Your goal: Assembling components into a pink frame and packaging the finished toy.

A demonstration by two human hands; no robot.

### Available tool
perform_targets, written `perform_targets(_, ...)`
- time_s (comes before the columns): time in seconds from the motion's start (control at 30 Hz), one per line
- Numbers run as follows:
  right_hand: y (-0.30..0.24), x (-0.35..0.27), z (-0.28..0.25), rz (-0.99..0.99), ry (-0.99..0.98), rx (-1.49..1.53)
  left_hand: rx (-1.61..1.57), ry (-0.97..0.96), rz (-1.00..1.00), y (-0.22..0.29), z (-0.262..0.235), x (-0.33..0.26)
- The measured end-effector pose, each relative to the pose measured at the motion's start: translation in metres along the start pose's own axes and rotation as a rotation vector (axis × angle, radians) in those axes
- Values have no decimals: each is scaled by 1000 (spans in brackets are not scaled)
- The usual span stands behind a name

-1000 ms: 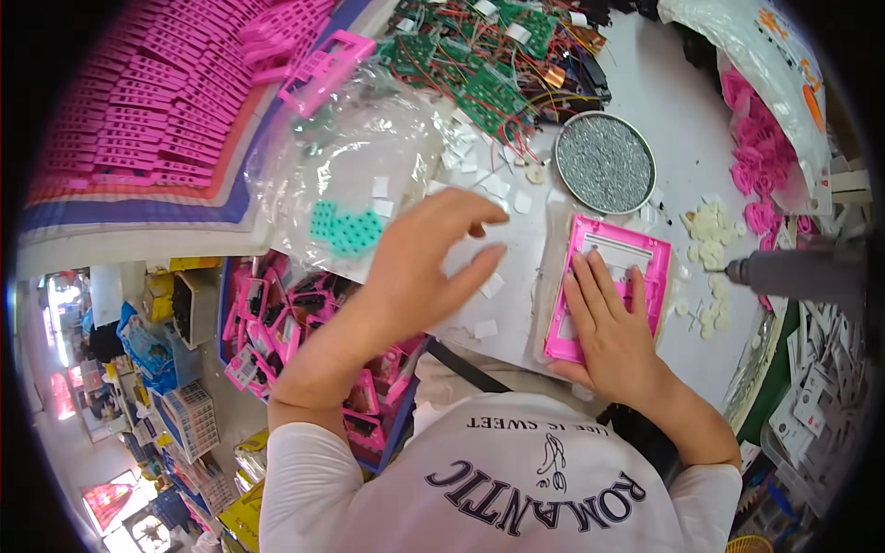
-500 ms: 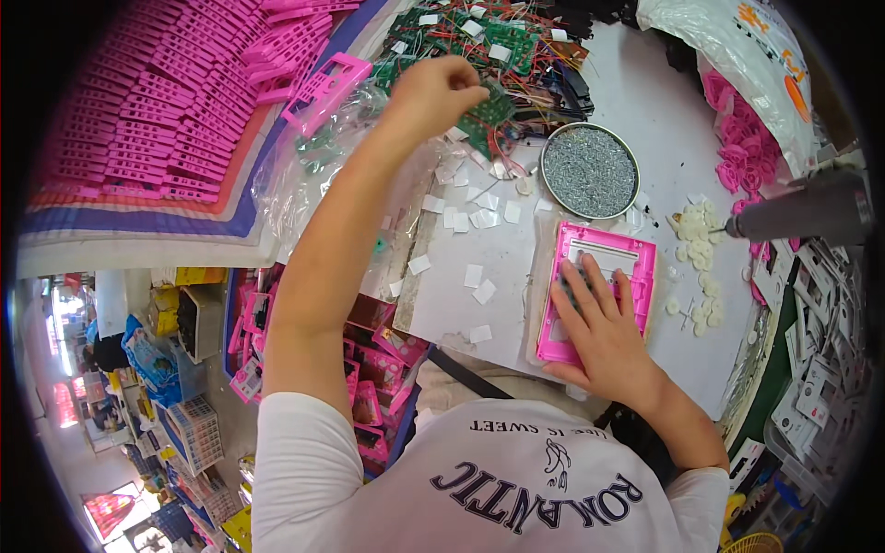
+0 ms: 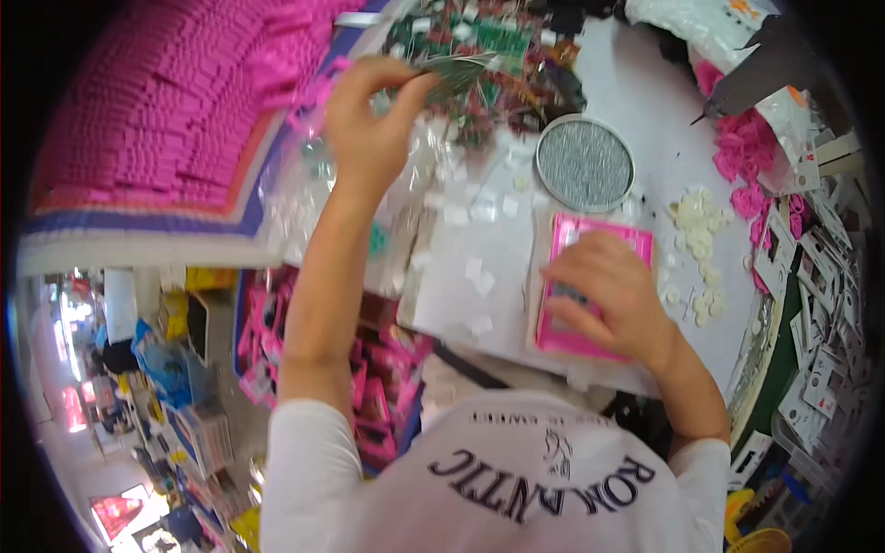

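Observation:
My left hand is raised over the far side of the table, its fingers pinching a green circuit board lifted off a heap of green boards with wires. My right hand lies flat on a pink rectangular plastic case, pressing it against the white work sheet. Small white square pads lie scattered on that sheet between my two arms.
A round tin of small metal parts stands beyond the pink case. Pale round discs lie to its right. Stacked pink cases fill the far left, clear plastic bags beside them. A bin of pink parts sits below the table edge.
My left hand went from the white sheet up to the heap of circuit boards and has lifted one board. My right hand stayed on the pink case.

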State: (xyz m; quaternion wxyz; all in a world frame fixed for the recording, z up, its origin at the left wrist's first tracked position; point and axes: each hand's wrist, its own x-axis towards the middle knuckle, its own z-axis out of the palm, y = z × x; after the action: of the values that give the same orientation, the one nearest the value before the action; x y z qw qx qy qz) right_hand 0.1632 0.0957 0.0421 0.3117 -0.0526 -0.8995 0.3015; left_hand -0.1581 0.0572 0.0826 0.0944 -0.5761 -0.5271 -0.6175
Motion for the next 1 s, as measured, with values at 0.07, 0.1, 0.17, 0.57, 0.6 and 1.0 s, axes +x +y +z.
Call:
perform_targets(0.07,3,3,-1,0,-16,-3,19,-9,27,5,-5,1)
perform_targets(0.1,0,-2,-2,17,-39,5,112,-79,-1,5,-10,-8)
perform_targets(0.17,-2,-2,-2,20,-21,11,316,-203,-24,4,-24,-9)
perform_targets(0.57,-11,5,11,72,-10,127,94,131,-183,41,-53,-15)
perform_targets(0.6,-15,7,12,67,-29,114,502,-14,-172,29,-58,-29)
perform_targets(1.0,-23,22,30,630,284,1779,181,-474,454,105,-8,-63)
